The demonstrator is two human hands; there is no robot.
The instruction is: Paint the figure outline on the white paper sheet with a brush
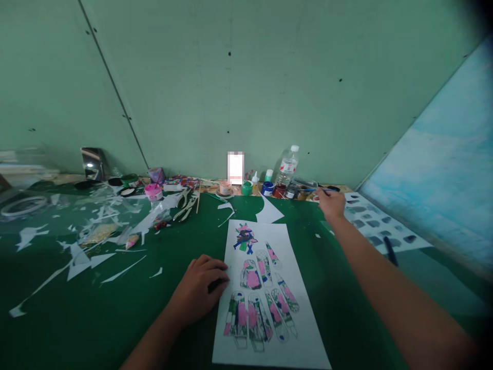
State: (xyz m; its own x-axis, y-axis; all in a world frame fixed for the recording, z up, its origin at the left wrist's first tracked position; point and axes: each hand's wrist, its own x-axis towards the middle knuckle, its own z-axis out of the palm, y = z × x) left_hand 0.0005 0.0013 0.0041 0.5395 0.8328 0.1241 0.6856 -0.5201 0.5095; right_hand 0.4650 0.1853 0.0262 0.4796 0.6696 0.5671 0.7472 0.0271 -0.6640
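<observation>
The left hand (pixel 204 280), lower centre-left, rests palm down and loosely curled, gripping nothing visible, its fingertips at the left edge of a white sheet (pixel 264 288) of printed, partly coloured shapes. The sheet lies in the lower centre, between the hands, its long axis running up the frame, away from the person. The left hand is nearer; the right hand (pixel 331 203), right of centre and beyond the sheet's top, pinches a thin blue stick, apparently a brush (pixel 308 190), pointing left towards the paint jars (pixel 267 188).

The table (pixel 96 313) is dark green: paper scraps (pixel 80 259) at left, pliers (pixel 186 205) near centre-left, a bright phone (pixel 235 167) at centre, then the jars and a clear bottle (pixel 288 167), and a dabbed sheet (pixel 370 221) at right. Behind rises a green wall (pixel 173 87); a cloudy blue panel (pixel 442 144) slants along the right.
</observation>
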